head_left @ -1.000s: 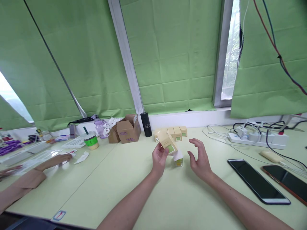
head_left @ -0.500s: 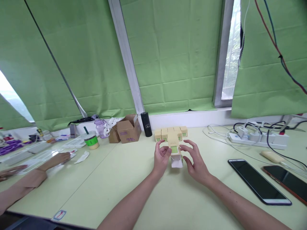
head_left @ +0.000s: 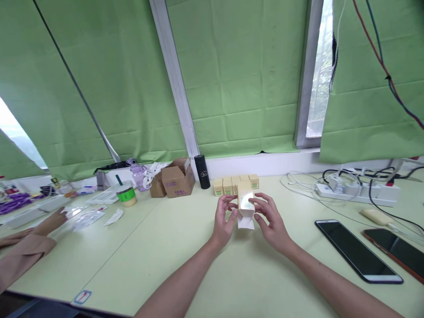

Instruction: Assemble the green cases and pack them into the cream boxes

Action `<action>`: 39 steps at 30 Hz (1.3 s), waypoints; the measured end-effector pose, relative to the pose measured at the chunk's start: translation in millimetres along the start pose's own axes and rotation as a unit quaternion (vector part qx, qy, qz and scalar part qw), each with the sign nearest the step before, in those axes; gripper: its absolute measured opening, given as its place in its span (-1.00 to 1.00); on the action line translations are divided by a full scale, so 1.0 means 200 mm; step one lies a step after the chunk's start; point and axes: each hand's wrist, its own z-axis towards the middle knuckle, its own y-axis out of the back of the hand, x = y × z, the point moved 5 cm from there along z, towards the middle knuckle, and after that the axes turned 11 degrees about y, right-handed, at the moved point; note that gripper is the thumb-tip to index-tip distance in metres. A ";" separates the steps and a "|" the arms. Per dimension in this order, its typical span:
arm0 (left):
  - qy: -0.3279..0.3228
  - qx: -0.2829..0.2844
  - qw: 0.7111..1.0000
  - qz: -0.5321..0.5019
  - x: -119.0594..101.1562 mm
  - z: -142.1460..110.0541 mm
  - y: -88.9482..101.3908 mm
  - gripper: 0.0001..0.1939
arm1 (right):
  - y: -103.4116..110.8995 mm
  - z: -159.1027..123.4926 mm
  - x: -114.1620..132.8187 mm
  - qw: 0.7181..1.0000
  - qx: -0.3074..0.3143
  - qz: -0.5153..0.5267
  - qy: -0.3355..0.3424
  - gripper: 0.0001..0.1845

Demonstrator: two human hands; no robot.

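Observation:
A small pale-yellow carton [head_left: 245, 194] is held between my two hands above the table. Its near end is unfolded, and a white flap [head_left: 246, 222] hangs down toward me. My left hand [head_left: 225, 222] grips the carton's left side, fingers curled toward it and thumb near the lower corner. On the opposite side, my right hand [head_left: 270, 222] holds it with bent fingers along the edge and the thumb close to the flap. Glare covers the label on the carton's top. Just behind stands a row of several similar small cartons [head_left: 218, 187], partly hidden by the held one.
A black bottle [head_left: 202, 172] and a cardboard box [head_left: 179, 179] stand at the back. To the right are two phones [head_left: 357, 251] and a power strip [head_left: 357, 194] with cables. At left, a co-worker's hand [head_left: 51, 221] is near plastic packets [head_left: 86, 218]; a drink cup [head_left: 126, 194] stands beyond.
The carton has turned and shifted slightly right, its top label now washed out by glare. My left thumb has moved off its top. The co-worker's hand has drawn back left.

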 end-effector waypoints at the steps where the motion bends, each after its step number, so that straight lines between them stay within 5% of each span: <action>1: -0.013 0.000 1.000 0.018 -0.01 0.00 0.00 -0.51 | 0.00 0.00 0.00 1.000 -0.003 0.007 -0.004 -0.64; 10: -0.079 0.027 0.993 0.086 -0.02 -0.02 -0.02 -0.58 | 0.00 0.00 0.00 1.000 0.001 0.026 -0.004 -0.61; 39: 0.016 -0.040 0.997 0.064 0.01 -0.01 -0.04 -0.67 | 0.00 0.00 0.00 1.000 0.001 0.027 -0.013 -0.59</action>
